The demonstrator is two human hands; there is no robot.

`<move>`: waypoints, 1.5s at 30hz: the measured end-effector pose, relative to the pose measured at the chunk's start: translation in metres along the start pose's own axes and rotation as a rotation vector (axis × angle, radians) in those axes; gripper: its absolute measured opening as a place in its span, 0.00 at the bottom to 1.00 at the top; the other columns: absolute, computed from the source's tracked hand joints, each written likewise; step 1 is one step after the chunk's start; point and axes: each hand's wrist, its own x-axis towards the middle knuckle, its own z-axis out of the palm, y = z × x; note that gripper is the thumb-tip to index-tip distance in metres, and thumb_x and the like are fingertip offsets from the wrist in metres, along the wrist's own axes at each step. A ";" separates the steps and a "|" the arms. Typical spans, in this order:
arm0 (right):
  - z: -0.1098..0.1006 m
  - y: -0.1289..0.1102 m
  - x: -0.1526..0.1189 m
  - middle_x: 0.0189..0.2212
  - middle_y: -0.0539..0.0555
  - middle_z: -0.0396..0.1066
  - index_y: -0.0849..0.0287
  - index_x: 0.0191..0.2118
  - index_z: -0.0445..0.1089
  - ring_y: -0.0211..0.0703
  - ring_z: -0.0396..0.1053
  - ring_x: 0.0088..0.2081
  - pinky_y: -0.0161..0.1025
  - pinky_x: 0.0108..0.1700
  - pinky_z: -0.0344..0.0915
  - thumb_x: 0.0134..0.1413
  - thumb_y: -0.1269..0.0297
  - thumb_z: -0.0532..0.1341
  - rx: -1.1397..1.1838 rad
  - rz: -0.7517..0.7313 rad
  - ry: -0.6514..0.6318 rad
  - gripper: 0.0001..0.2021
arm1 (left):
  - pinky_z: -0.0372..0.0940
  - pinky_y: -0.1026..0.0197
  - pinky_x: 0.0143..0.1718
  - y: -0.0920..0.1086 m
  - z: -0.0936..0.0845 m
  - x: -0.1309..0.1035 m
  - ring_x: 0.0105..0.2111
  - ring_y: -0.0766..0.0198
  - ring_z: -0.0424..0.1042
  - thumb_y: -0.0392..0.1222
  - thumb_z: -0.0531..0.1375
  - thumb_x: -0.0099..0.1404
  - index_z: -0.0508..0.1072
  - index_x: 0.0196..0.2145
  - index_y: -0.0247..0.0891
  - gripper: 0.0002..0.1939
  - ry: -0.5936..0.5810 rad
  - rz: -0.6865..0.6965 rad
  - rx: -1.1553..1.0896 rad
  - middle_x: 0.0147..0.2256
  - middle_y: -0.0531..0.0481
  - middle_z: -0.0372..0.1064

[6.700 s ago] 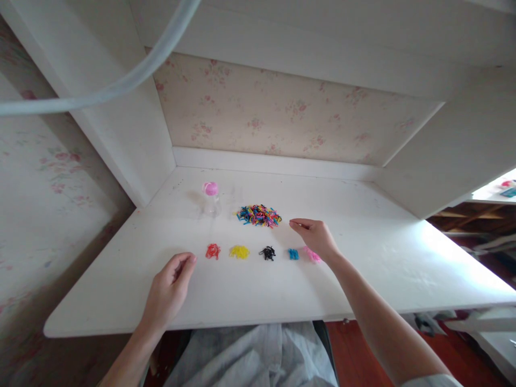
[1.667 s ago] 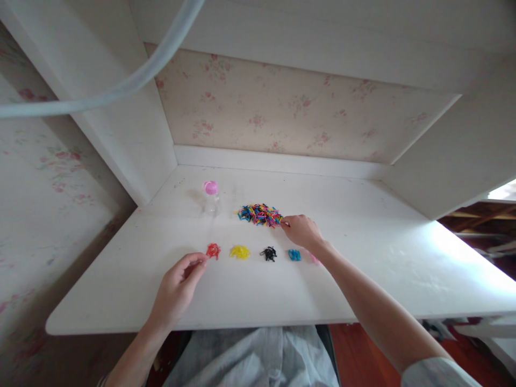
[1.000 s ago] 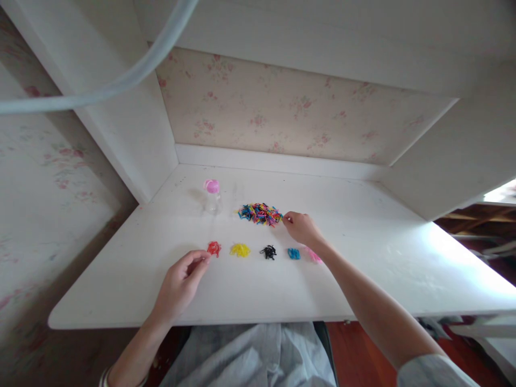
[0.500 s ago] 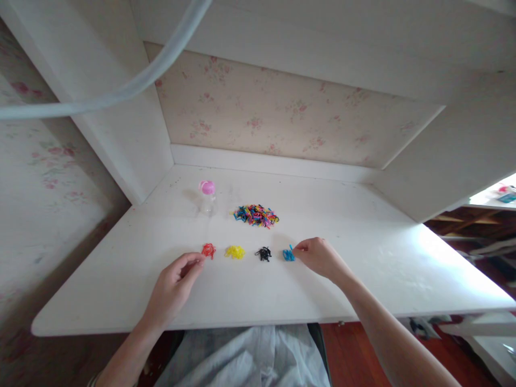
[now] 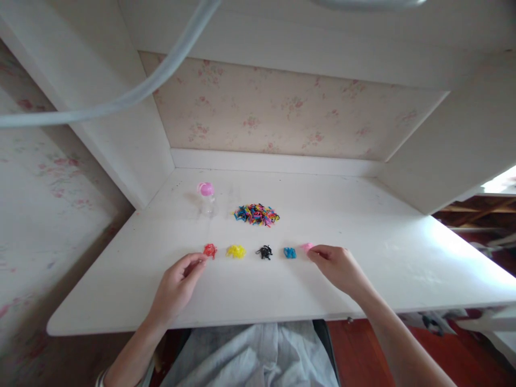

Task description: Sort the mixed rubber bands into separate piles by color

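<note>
Keeping the right hand's (image 5: 336, 266) pinch light and low should be stopping the pink bands (image 5: 307, 246) from dragging. Its fingertips are pressing together at that pile; can't tell if pinching a band. Left hand's (image 5: 177, 285) tips are meeting, just beside red bands (image 5: 210, 250). Blue bands (image 5: 289, 252) are lying left of right hand; mixed pile (image 5: 257, 215) is sitting beyond both hands.

floral wallpaper (image 5: 274, 115) backs the white desk (image 5: 258, 290); reddish floor (image 5: 357, 352) lies below.
</note>
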 end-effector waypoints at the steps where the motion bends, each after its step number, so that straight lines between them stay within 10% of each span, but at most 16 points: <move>1: 0.002 0.007 -0.007 0.17 0.48 0.64 0.58 0.28 0.76 0.35 0.59 0.21 0.31 0.23 0.50 0.52 0.54 0.52 0.048 0.027 0.023 0.18 | 0.65 0.65 0.36 0.001 0.001 0.001 0.37 0.62 0.71 0.53 0.56 0.61 0.72 0.40 0.39 0.17 -0.008 -0.001 0.008 0.37 0.50 0.74; 13: 0.037 0.048 -0.046 0.23 0.50 0.72 0.58 0.35 0.76 0.38 0.67 0.25 0.30 0.27 0.59 0.53 0.46 0.54 0.188 0.143 0.323 0.21 | 0.64 0.63 0.38 0.062 0.041 0.053 0.34 0.62 0.73 0.48 0.52 0.63 0.74 0.40 0.43 0.14 -0.192 0.304 0.472 0.35 0.50 0.76; 23: 0.039 0.047 -0.047 0.17 0.47 0.67 0.57 0.35 0.76 0.35 0.64 0.21 0.29 0.26 0.58 0.55 0.47 0.53 0.103 0.068 0.316 0.21 | 0.63 0.60 0.38 0.060 0.072 0.117 0.40 0.57 0.73 0.44 0.51 0.64 0.74 0.44 0.43 0.15 -0.128 0.310 0.852 0.42 0.46 0.74; 36: 0.036 0.041 -0.047 0.16 0.47 0.65 0.58 0.34 0.76 0.34 0.62 0.19 0.29 0.26 0.58 0.55 0.47 0.52 0.093 0.043 0.329 0.22 | 0.62 0.62 0.37 0.057 0.070 0.120 0.39 0.61 0.72 0.37 0.49 0.66 0.71 0.41 0.37 0.12 -0.157 0.347 0.882 0.42 0.44 0.71; 45: 0.039 0.043 -0.045 0.16 0.48 0.66 0.58 0.34 0.76 0.34 0.62 0.19 0.29 0.27 0.57 0.56 0.48 0.52 0.077 0.040 0.350 0.22 | 0.62 0.63 0.36 0.099 0.076 0.091 0.38 0.63 0.71 0.43 0.46 0.69 0.70 0.41 0.41 0.14 -0.342 0.610 0.788 0.41 0.49 0.69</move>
